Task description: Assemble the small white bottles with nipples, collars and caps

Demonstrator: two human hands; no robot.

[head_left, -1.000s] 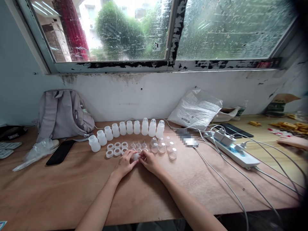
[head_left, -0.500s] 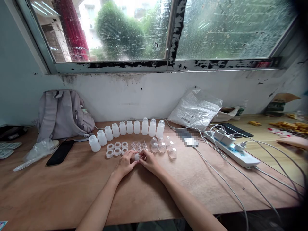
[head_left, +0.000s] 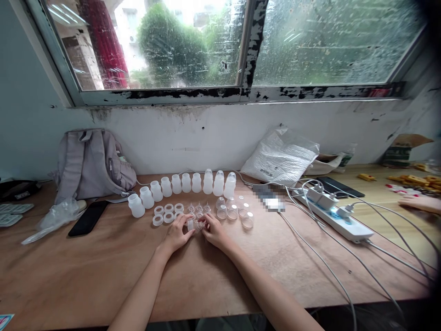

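My left hand (head_left: pixel 177 234) and my right hand (head_left: pixel 214 231) meet at the middle of the wooden table (head_left: pixel 103 271). Together they pinch a small white ring cap (head_left: pixel 190 224) with a clear teat in it; the left fingers are curled on the ring, the right fingertips are closed on the clear part. Just beyond lie several white rings (head_left: pixel 168 214), clear teats (head_left: pixel 199 208) and clear dome caps (head_left: pixel 237 211). Behind them stands a curved row of white bottles (head_left: pixel 176 184).
A grey backpack (head_left: pixel 93 163) leans on the wall at left, with a black phone (head_left: pixel 87 218) and a plastic bag beside it. A white power strip (head_left: pixel 332 211) with cables lies at right, behind it a white bag (head_left: pixel 280 156). Another person's hand (head_left: pixel 415 202) rests at far right.
The ring cap has shifted slightly left between my fingers and the hands have turned it a little. Everything else stays as it was.
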